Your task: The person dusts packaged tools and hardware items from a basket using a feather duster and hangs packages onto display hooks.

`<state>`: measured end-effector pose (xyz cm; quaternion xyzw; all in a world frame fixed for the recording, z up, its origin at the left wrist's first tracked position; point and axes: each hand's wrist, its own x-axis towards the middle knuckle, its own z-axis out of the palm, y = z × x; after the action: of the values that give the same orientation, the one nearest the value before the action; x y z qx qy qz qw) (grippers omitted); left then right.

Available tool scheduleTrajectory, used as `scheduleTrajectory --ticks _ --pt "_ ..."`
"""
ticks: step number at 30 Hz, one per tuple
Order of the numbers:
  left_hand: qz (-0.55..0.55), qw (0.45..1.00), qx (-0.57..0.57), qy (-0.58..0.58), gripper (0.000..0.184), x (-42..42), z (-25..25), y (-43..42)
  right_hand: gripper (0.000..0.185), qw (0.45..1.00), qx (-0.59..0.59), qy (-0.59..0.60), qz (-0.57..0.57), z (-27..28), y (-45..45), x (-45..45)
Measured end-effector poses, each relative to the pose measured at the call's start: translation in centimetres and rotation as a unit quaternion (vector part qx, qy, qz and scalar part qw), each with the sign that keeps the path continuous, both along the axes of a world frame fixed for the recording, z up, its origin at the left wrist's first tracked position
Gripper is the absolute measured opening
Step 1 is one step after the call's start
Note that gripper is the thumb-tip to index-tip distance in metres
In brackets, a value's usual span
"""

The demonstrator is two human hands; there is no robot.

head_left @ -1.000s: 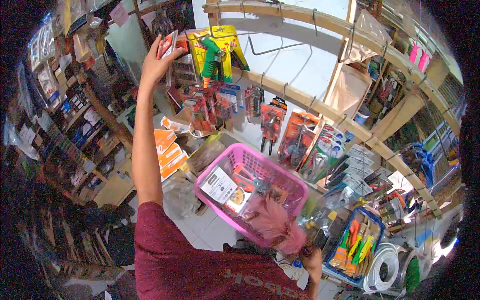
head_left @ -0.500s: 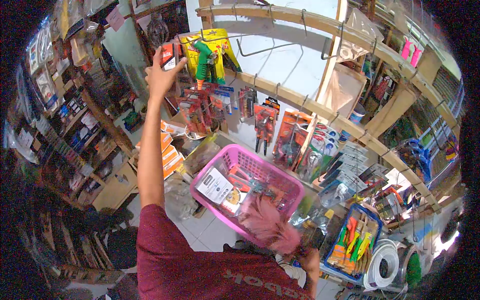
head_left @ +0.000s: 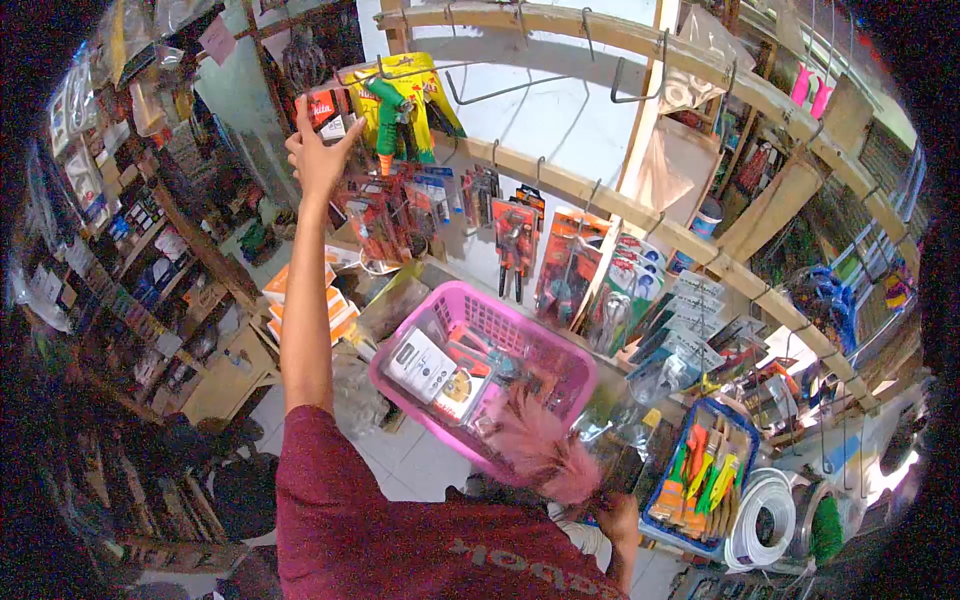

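Here, left hand (head_left: 322,165): Raised at full stretch, a bare hand grips a red-and-black packet (head_left: 328,110), thumb on one edge and fingers on the other.

Packet: Its printed face, with the letters "kita" legible, is turned toward the wearer at the left end of a wooden rack (head_left: 700,62), just beside a green nozzle (head_left: 388,115) and bright yellow packs (head_left: 420,85).

Right hand (head_left: 618,520): Low and close to the body, it is closed on the base of a pink feather duster (head_left: 540,445), the fingers themselves lost in shadow.

Feather duster: Blurred plumes spread over the near side of a pink basket (head_left: 470,303), hiding part of its contents.

Pink basket: A white package (head_left: 420,365) and a package with a yellow disc (head_left: 460,385) lie next to each other toward the left end.

Rack: Carded tools (head_left: 515,235) hang in a row behind the basket.

Blue tray (head_left: 685,540): Brushes (head_left: 705,470) with orange, yellow and green handles crowd together, right of the basket and near a white coil (head_left: 738,535).

Orange boxes (head_left: 335,320): A stack sits beside the outstretched forearm.

Shirt (head_left: 400,530): Maroon cloth, lettered across the chest, fills the foreground.
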<state>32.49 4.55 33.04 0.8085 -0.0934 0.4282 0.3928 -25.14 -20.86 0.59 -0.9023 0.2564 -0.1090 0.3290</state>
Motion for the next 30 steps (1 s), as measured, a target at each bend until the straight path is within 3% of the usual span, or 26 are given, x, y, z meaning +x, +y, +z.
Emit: scheduleTrajectory --ticks 4,7,10,13,15,18,22,25,28,29,30 --pt "-0.008 0.998 0.000 -0.059 0.099 -1.3 -1.8 0.4 0.019 0.999 0.026 0.039 0.005 0.3 -0.1 -0.2" --pt "0.010 0.991 0.020 -0.130 0.090 -4.7 -6.0 0.4 0.021 0.994 0.060 0.081 -0.031 2.8 0.8 0.5" --pt "-0.065 0.995 0.031 -0.075 0.075 -9.2 -13.2 -0.3 0.023 0.993 0.055 0.100 -0.018 0.5 0.3 0.0" --pt "-0.145 0.988 0.008 0.056 0.070 -12.4 -23.4 -0.7 0.024 0.997 0.069 0.023 -0.022 0.5 0.8 0.2" --pt "-0.172 0.973 -0.066 0.139 0.066 -16.6 -27.2 -2.1 0.022 0.999 0.034 0.023 0.006 0.1 0.5 0.4" --pt "-0.206 0.965 0.057 0.149 0.061 -20.0 -29.8 -2.5 0.018 0.998 0.010 -0.022 0.051 -0.5 -0.1 1.2" --pt "-0.184 0.962 0.054 0.195 0.053 -21.8 -33.5 -3.2 0.015 0.997 0.058 -0.058 0.007 -2.9 -0.9 1.6" --pt "-0.142 0.971 0.050 0.187 0.044 -21.6 -36.4 -1.9 0.015 0.997 -0.007 -0.020 0.069 -5.5 -2.8 -0.1" --pt "-0.143 0.967 0.022 0.209 0.033 -20.8 -35.1 -1.0 0.019 0.986 0.129 -0.007 -0.101 -1.7 -1.3 1.2" --pt "-0.167 0.975 0.010 0.147 0.023 -20.9 -34.1 -0.8 0.018 0.978 0.168 -0.090 -0.081 -1.4 -1.0 1.0" --pt "-0.210 0.957 -0.017 0.199 0.021 -21.3 -33.1 -1.0 0.018 0.961 0.206 -0.173 -0.062 -1.2 -0.7 0.7"
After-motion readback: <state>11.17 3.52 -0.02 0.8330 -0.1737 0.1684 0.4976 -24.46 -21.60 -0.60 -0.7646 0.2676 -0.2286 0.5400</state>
